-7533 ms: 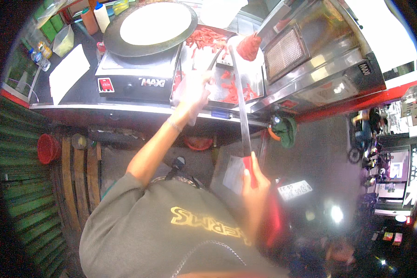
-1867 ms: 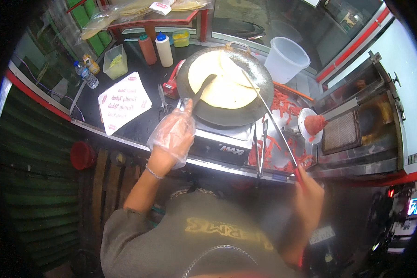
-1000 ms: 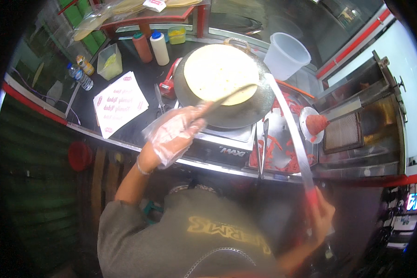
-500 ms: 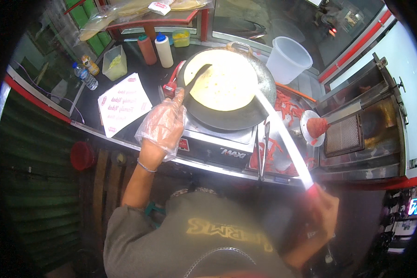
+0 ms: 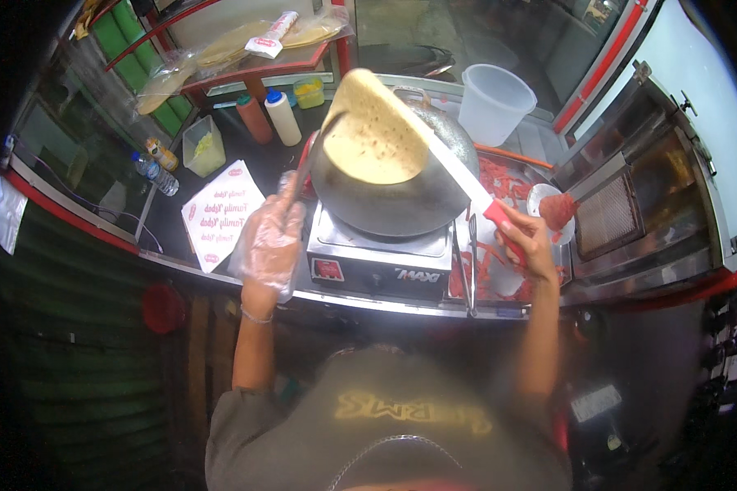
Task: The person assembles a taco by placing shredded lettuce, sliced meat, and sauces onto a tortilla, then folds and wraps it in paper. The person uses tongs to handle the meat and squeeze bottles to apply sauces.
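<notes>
My left hand [image 5: 272,239], in a clear plastic glove, is closed round a slim dark tool with a curved tip [image 5: 305,164]; its exact kind is unclear. My right hand [image 5: 534,250], bare, grips the red handle of a long knife [image 5: 467,173] with a pale blade. Between the two tools a round flatbread [image 5: 377,135], speckled brown, hangs tilted with its far edge raised and its lower edge near the pan. The blade runs along its right side; the dark tool touches its left. Underneath is a dark flat pan [image 5: 385,211] on a steel gas stove [image 5: 368,274].
Right of the stove, tongs [image 5: 469,266] lie over a tray of reddish meat strips [image 5: 508,282], beside a meat cone [image 5: 557,211] and grill. A white bucket [image 5: 495,106] stands behind. Left are printed paper [image 5: 221,214], sauce bottles [image 5: 282,119] and a tub [image 5: 203,146].
The flatbread, flat on the pan before, is now lifted and tilted up. My right hand has moved up and forward with the knife; my left hand has shifted slightly left and down.
</notes>
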A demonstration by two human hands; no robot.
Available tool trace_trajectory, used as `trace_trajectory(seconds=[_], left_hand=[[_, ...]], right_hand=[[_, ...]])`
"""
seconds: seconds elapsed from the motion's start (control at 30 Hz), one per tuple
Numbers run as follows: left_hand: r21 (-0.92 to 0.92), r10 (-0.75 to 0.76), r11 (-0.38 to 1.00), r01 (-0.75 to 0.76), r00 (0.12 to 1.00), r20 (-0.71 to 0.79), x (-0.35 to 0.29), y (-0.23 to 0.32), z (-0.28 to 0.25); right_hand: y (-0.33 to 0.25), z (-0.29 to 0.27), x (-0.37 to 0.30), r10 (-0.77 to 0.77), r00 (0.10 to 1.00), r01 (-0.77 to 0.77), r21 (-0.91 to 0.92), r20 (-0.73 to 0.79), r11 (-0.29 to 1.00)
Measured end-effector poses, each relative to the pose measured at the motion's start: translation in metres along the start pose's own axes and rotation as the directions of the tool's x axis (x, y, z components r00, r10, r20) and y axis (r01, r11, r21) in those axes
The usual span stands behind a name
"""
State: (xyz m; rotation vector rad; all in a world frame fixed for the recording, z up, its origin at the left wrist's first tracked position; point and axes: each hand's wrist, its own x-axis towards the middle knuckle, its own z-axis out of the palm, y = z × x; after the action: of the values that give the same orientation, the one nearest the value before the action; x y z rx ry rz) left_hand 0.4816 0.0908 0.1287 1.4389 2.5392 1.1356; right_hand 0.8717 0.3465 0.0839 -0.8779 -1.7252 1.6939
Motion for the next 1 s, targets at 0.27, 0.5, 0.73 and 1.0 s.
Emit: trace_trajectory(seconds=[0.27,0.5,0.73,1.0], left_hand=[[-0.087,0.183,0.974,-0.209,0.953,-0.243,0.007,-0.005,-0.044],[0.218,0.218,0.94,-0.264,0.952,0.214,-0.003,-0.007,-0.006],[0.249,0.126,0.949,-0.195,0.955,0.267,-0.022,0.004,-0.003],[0.053,0.15,0.985,-0.162,0.971,0.185,-0.052,0.034,0.022]], right_hand=[[-0.082,-0.029,-0.052,-0.3,0.939,0.336,-0.632,0.169,0.698],[-0.098,-0.052,-0.164,-0.127,0.991,0.126,-0.67,0.048,0.732],[-0.091,-0.044,-0.205,-0.032,0.992,-0.051,-0.619,-0.121,0.783],[-0.046,-0.035,-0.219,-0.251,0.925,0.034,-0.593,-0.286,0.804]])
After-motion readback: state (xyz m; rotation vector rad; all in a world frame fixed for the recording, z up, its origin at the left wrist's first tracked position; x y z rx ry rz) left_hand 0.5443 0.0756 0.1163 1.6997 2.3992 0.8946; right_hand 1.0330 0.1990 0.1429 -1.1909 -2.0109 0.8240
